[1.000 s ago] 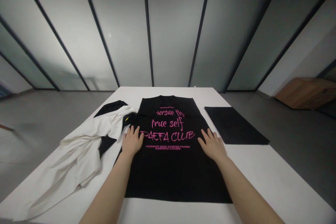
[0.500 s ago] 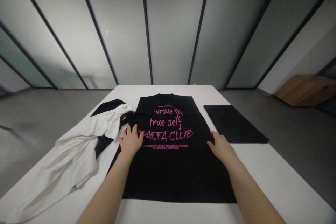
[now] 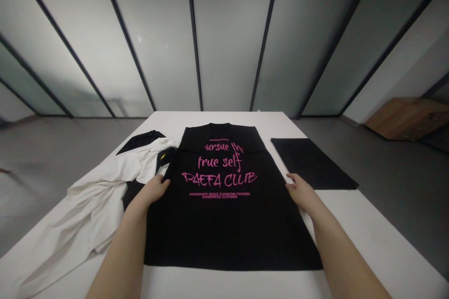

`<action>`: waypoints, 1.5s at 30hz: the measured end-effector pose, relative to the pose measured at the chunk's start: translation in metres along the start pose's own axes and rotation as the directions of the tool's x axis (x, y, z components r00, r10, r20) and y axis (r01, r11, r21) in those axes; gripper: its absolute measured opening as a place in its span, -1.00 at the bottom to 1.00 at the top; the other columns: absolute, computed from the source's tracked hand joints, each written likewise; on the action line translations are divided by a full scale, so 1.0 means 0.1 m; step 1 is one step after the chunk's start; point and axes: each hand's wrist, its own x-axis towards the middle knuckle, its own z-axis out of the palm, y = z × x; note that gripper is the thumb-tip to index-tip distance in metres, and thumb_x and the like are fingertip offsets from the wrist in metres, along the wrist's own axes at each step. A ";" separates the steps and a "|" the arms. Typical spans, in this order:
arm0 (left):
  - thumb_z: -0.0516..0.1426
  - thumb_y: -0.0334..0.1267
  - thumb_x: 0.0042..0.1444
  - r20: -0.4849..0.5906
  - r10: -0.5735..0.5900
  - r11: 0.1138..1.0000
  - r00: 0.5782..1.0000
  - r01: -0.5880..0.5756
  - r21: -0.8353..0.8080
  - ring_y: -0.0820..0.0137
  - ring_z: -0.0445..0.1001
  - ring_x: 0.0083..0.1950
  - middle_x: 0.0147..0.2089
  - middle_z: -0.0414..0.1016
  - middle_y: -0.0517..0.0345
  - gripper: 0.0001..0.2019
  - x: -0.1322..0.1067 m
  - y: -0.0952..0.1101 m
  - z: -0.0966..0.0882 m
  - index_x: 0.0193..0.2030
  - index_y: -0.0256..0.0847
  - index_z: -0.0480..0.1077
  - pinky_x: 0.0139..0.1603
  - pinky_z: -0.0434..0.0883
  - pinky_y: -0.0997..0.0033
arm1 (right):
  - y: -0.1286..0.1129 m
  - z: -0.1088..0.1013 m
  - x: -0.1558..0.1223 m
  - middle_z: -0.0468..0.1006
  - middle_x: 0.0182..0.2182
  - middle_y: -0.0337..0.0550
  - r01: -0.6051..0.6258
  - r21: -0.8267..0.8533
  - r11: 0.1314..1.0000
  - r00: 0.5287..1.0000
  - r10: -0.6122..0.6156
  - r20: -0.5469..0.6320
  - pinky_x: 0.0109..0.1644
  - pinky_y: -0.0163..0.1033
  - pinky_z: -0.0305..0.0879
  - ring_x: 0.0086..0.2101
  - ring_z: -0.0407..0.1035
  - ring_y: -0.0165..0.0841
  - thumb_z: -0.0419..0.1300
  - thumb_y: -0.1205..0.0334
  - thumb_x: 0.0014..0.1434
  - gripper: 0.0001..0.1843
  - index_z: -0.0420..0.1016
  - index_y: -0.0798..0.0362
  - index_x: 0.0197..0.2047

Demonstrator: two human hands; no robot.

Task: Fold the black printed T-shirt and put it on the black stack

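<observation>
A black T-shirt (image 3: 228,233) with pink lettering lies flat on the white table (image 3: 382,243), its sleeves folded inward over the front and its collar at the far end. My left hand (image 3: 156,190) grips the shirt's left side edge, thumb on top and the other fingers mostly hidden. Across from it, my right hand (image 3: 302,191) pinches the right side edge at about the same height. Both hands are closed on the cloth, roughly level with the lowest lines of print.
To the left lies a crumpled heap of white cloth (image 3: 94,205) with black pieces and a small yellow mark. A folded black garment (image 3: 312,163) rests flat at the right. Frosted glass panels (image 3: 228,37) stand behind the table, and a wooden piece (image 3: 407,119) is at far right.
My left hand has moved left off the shirt's front onto its left edge. My right hand has shifted slightly right and closed on the right edge. The shirt's left side now spreads wider.
</observation>
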 end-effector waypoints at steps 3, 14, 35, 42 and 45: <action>0.09 -0.02 0.24 0.021 -0.024 0.987 0.999 0.027 -0.158 0.04 0.66 0.02 -0.04 0.68 -0.20 -0.66 -0.05 -0.03 -0.04 -0.11 -0.26 0.50 -0.04 0.54 0.22 | 0.01 0.01 0.01 0.67 -0.03 0.18 -0.046 0.072 0.996 0.999 0.047 -0.005 -0.01 -0.15 0.42 -0.08 0.60 -0.11 0.05 0.24 0.41 -0.51 0.38 0.21 0.33; 0.19 0.09 0.03 0.159 -0.044 0.955 0.986 0.088 -0.282 0.10 0.63 -0.21 -0.29 0.63 0.02 -0.67 -0.09 -0.21 -0.07 -0.30 -0.15 0.43 -0.32 0.46 0.30 | 0.12 -0.08 -0.03 0.61 -0.39 -0.19 -0.118 0.220 0.968 0.981 0.079 0.180 -0.48 -0.28 0.26 -0.48 0.49 -0.28 0.28 0.11 0.26 -0.44 0.33 0.06 0.27; 0.02 0.08 0.42 -0.091 0.382 0.890 0.919 -0.340 0.306 -0.09 0.29 0.48 0.46 0.32 -0.33 -0.42 -0.40 0.67 0.51 0.42 -0.24 0.32 0.41 0.28 -0.06 | -0.82 0.39 -0.74 -0.02 0.59 -0.03 0.562 -0.021 0.827 0.779 -0.521 0.350 0.55 0.14 -0.11 0.54 -0.16 0.01 0.18 -0.10 0.37 -0.19 0.09 -0.17 0.59; 0.08 0.36 0.29 0.183 0.408 0.847 0.895 -0.445 0.289 -0.35 -0.28 0.65 0.68 -0.25 -0.26 -0.07 -0.69 0.93 0.77 0.65 -0.02 -0.06 0.44 -0.11 -0.61 | -0.49 0.24 -0.56 -0.44 0.62 0.06 0.421 -0.209 0.883 0.798 -0.251 0.548 0.56 0.28 -0.36 0.53 -0.56 0.19 0.56 -0.18 -0.11 0.48 -0.24 -0.18 0.66; 0.23 0.29 0.21 0.189 0.552 0.778 0.812 -0.584 0.232 -0.24 -0.11 0.63 0.65 -0.08 -0.25 -0.08 -0.83 1.04 0.67 0.59 -0.04 0.09 0.51 -0.01 -0.39 | -0.27 0.15 -0.37 -0.23 0.61 0.14 0.345 -0.260 0.902 0.885 -0.221 0.409 0.52 0.26 -0.12 0.53 -0.29 0.22 0.48 -0.14 0.04 0.26 -0.05 -0.13 0.63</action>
